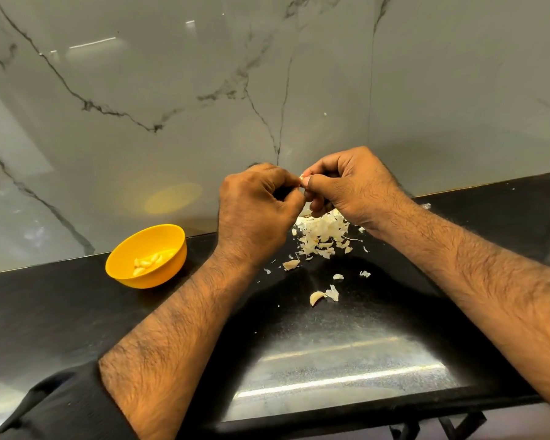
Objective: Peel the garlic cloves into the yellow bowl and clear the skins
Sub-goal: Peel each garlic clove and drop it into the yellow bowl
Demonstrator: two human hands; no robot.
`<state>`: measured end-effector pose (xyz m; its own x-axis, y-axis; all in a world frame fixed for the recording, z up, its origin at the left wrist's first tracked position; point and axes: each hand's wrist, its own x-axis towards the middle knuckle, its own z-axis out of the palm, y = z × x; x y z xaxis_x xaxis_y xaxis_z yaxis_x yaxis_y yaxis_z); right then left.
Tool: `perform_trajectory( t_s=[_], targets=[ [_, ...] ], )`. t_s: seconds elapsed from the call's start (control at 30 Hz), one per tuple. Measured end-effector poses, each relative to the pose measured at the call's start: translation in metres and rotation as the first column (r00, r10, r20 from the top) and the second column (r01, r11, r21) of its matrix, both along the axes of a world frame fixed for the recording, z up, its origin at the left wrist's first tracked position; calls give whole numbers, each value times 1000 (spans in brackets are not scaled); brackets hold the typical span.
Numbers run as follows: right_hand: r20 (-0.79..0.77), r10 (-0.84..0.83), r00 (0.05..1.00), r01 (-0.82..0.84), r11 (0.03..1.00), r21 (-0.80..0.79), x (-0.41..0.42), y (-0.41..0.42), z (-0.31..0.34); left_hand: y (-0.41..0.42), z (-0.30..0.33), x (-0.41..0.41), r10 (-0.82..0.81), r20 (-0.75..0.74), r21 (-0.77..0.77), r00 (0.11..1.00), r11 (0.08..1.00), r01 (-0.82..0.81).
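Note:
My left hand (254,211) and my right hand (350,185) meet above the black counter, both pinching one small garlic clove (303,178) that is mostly hidden between the fingertips. Beneath them lies a heap of pale garlic skins (321,233). Loose cloves lie nearer to me: one clove (291,265) at the heap's edge and another clove (316,297) with a skin flake beside it. The yellow bowl (121,265) stands to the left by the wall and holds several peeled cloves (146,263).
The black counter (77,312) runs along a grey marble wall (172,90). Small skin flakes (364,274) are scattered right of centre. The counter's front edge (362,417) is close to me, with a dark sleeve at the lower left.

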<state>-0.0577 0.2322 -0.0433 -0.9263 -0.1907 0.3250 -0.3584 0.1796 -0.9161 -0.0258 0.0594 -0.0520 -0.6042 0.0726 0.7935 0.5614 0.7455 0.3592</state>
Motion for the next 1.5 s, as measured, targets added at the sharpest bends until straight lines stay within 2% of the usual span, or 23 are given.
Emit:
perform_trajectory(
  t_s=[0.13, 0.4, 0.47, 0.5, 0.53, 0.6, 0.67, 0.8, 0.93, 1.0, 1.1, 1.2, 1.3, 1.43, 1.5],
  targets=[
    [3, -2, 1000, 2, 1000, 6, -1, 1, 0, 0, -1, -2, 24, -32, -66, 999, 997, -26],
    [-20, -27, 999, 28, 999, 42, -2, 2, -1, 0, -3, -3, 6, 11, -46, 1000, 999, -5],
    [-12, -21, 1000, 21, 999, 33, -3, 3, -1, 0, -3, -3, -25, 62, 49, 998, 999, 22],
    [0, -8, 1000, 8, 1000, 20, -2, 4, -1, -2, -3, -4, -73, 126, 159, 989, 986, 53],
    [13, 9, 1000, -9, 1000, 3, -2, 4, 0, -3, -1, -4, -155, 205, 298, 966, 950, 89],
    [34, 48, 998, -47, 998, -38, -2, 5, 0, -6, 2, -4, -363, 294, 562, 884, 814, 147],
    [48, 86, 995, -82, 994, -70, -3, 5, 0, -8, 4, -5, -484, 301, 704, 822, 694, 151],
    [60, 134, 989, -127, 986, -108, -6, 8, 1, -8, 6, -6, -604, 289, 827, 743, 549, 124],
    [27, 122, 992, -120, 991, -62, -7, 11, 2, -10, 8, -8, -658, 255, 880, 708, 461, 112],
    [9, 104, 995, -104, 994, 22, -7, 13, 4, -10, 9, -7, -667, 256, 883, 700, 456, 112],
    [61, 87, 994, -96, 982, 163, -9, 15, 6, -10, 9, -6, -670, 271, 873, 691, 473, 116],
    [19, -24, 1000, 16, 936, 351, -11, 16, 6, -11, 9, -6, -678, 282, 867, 679, 483, 123],
    [26, -14, 1000, 5, 945, 327, -10, 18, 5, -12, 9, -6, -672, 294, 852, 679, 507, 133],
    [-120, 15, 993, 12, 976, 218, -9, 18, 5, -13, 7, -7, -645, 327, 815, 691, 563, 140],
    [-132, 31, 991, -5, 982, 187, -9, 18, 5, -13, 6, -7, -644, 337, 809, 687, 572, 138]
  ],
)
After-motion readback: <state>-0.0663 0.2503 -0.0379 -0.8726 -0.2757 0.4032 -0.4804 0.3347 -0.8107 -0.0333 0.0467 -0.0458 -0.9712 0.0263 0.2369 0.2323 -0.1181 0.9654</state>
